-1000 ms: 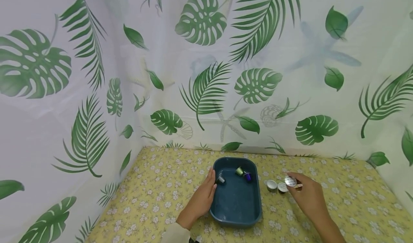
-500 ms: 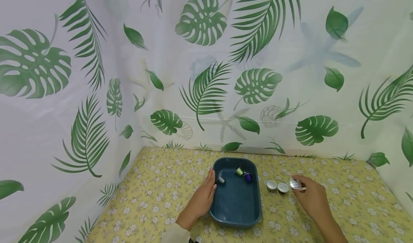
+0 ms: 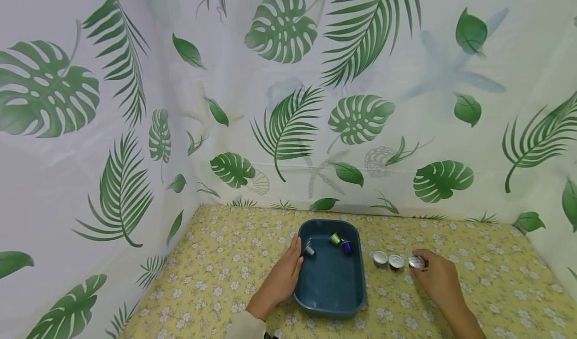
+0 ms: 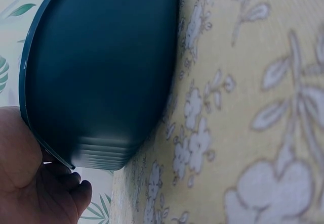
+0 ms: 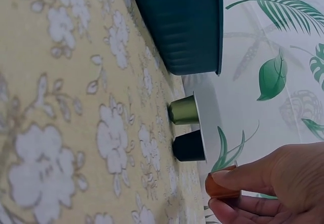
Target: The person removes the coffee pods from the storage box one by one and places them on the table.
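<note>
My left hand [image 3: 280, 276] holds the left rim of a dark blue-green plastic tub [image 3: 331, 284], fingers along its outer side and thumb at the rim. In the left wrist view, the tub's wall [image 4: 101, 72] stands above the curled fingertips. On the right, my right hand [image 3: 438, 278] pinches a coffee capsule [image 3: 416, 262] with a silver lid; its copper-brown body [image 5: 223, 183] shows between thumb and fingers in the right wrist view. Just left of it, a green capsule [image 5: 185, 110] and a black capsule [image 5: 189, 146] stand lid up on the cloth.
Inside the tub lie a silver-grey capsule [image 3: 309, 249] at the left wall, and a green capsule [image 3: 335, 238] touching a purple capsule [image 3: 345, 247] at the far right. A yellow floral cloth [image 3: 216, 289] covers the table. Leaf-print fabric [image 3: 288, 128] hangs behind it.
My right hand has shifted right and slightly nearer with the capsule, lowering it beside the two standing ones. Its lid now faces more upward. The left hand and tub have stayed put.
</note>
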`<control>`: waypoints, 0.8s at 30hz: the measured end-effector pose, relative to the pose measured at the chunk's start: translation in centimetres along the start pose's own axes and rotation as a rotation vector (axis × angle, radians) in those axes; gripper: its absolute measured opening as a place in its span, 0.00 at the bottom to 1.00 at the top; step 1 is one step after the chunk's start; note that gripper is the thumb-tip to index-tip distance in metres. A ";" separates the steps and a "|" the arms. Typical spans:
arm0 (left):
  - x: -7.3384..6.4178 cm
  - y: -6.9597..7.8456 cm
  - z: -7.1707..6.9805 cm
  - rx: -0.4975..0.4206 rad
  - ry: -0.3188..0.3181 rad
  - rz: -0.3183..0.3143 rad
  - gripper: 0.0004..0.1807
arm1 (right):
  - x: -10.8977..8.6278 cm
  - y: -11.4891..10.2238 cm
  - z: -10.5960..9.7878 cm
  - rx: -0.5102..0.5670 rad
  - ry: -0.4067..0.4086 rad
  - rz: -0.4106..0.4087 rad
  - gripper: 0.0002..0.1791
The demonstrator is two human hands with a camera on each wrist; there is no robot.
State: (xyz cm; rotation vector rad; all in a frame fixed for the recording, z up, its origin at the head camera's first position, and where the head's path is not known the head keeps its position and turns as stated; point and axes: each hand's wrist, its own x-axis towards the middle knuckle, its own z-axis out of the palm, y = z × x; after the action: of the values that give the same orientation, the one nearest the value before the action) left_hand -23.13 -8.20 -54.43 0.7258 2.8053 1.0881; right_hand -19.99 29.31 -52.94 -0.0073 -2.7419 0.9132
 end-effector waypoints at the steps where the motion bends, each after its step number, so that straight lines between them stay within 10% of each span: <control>1: 0.0 0.0 0.0 0.001 0.000 -0.001 0.30 | 0.0 0.1 0.0 -0.005 -0.005 0.004 0.22; 24: 0.0 0.2 -0.2 -0.010 0.001 -0.006 0.30 | 0.3 1.1 1.2 -0.012 -0.063 0.051 0.19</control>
State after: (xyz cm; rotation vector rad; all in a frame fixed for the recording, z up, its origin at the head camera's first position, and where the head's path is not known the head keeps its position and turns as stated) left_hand -23.04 -8.18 -54.18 0.7159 2.7991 1.1014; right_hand -20.65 29.48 -54.42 -0.0518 -2.8173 0.9256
